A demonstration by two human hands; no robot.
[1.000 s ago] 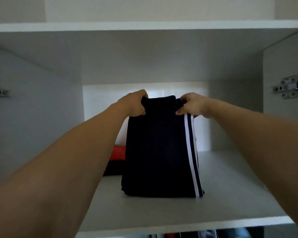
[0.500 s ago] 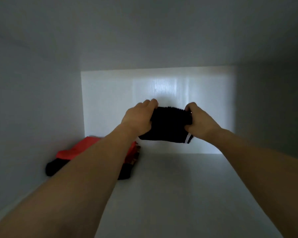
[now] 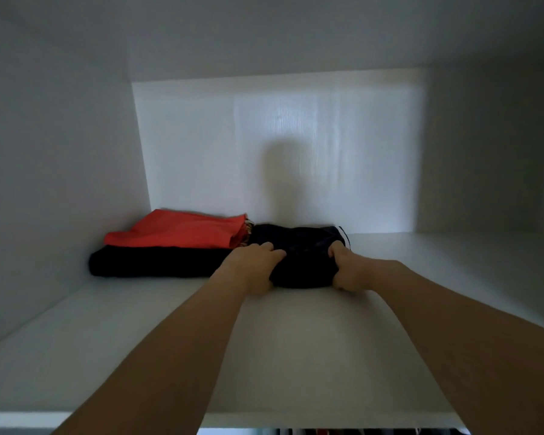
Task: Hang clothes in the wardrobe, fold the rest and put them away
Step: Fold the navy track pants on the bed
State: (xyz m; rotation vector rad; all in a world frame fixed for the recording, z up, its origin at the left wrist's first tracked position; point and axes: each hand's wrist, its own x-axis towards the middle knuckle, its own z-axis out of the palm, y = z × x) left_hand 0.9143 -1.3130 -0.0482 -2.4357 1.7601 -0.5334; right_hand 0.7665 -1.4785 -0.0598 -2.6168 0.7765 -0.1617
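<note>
A folded dark garment with white side stripes point(image 3: 299, 246) lies flat on the white wardrobe shelf point(image 3: 296, 340), near the back wall. My left hand point(image 3: 252, 265) grips its left front corner, fingers curled over the top. On the other side my right hand point(image 3: 347, 271) grips the right front corner. Just left of it, touching, a folded red garment point(image 3: 182, 232) lies on top of a folded black one point(image 3: 151, 263).
The shelf compartment has a white back wall point(image 3: 296, 146), a left side wall point(image 3: 54, 183) and a right side wall point(image 3: 500, 167). Hanging clothes show faintly below the shelf's front edge point(image 3: 327, 431).
Both hands have carried the striped garment from hanging upright at the shelf front deep into the shelf and lowered it flat beside the red and black pile.
</note>
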